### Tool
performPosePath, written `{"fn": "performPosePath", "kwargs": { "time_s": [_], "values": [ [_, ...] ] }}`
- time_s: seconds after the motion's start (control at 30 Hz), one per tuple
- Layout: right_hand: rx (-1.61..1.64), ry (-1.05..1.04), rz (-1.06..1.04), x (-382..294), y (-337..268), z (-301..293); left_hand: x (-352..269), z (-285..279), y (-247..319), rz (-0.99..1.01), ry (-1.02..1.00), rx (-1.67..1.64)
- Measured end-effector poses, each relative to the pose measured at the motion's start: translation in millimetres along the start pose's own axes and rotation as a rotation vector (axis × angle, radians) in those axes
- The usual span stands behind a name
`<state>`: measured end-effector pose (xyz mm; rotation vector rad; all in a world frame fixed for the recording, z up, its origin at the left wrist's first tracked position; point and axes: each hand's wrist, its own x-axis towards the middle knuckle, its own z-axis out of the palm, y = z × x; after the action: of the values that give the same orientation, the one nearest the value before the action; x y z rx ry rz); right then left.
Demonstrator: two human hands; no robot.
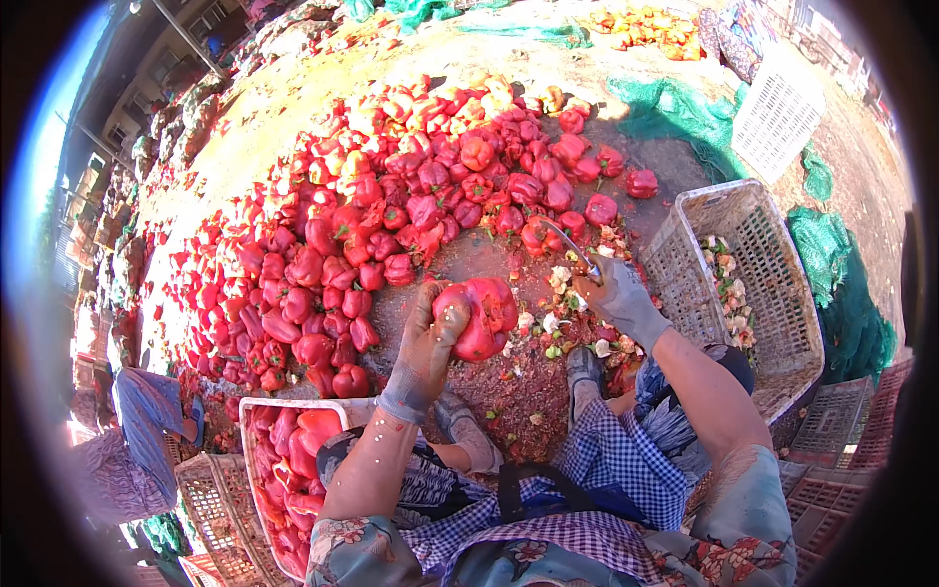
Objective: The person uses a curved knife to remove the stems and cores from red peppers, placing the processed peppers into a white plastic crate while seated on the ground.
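Note:
My left hand (425, 345), in a dirty work glove, grips a large red bell pepper (480, 319) with a torn opening on its right side. In my gloved right hand (622, 299) is a curved knife (568, 241), its blade pointing up and left, apart from the held pepper. A heap of red bell peppers (425, 176) spreads over the ground before me. Cut pepper cores (561, 319) and scraps lie below the knife hand. By my left forearm stands a plastic crate (253, 440) of red peppers (290, 469).
At right, a tilted plastic crate (781, 286) holds pepper cores (733, 301). Green netting (821, 257) and a white crate (777, 114) lie beyond. Stacked crates (220, 506) stand at lower left, near another person's leg (150, 411). Orange peppers (649, 31) lie far off.

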<state>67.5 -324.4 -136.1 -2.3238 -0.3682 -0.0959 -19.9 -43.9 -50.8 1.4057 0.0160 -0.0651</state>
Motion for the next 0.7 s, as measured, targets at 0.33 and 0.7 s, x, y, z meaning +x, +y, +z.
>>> {"fn": "performPosePath", "kwargs": {
  "time_s": [0.33,0.7],
  "values": [
    [0.237,-0.117,-0.508,-4.9,-112.7,-11.4,-6.7,10.2,15.0,0.105,-0.101,0.322],
    [0.521,-0.191,-0.316,-4.3,-125.5,-26.9,-10.7,12.7,20.7,0.231,-0.094,0.338]
  ]
}}
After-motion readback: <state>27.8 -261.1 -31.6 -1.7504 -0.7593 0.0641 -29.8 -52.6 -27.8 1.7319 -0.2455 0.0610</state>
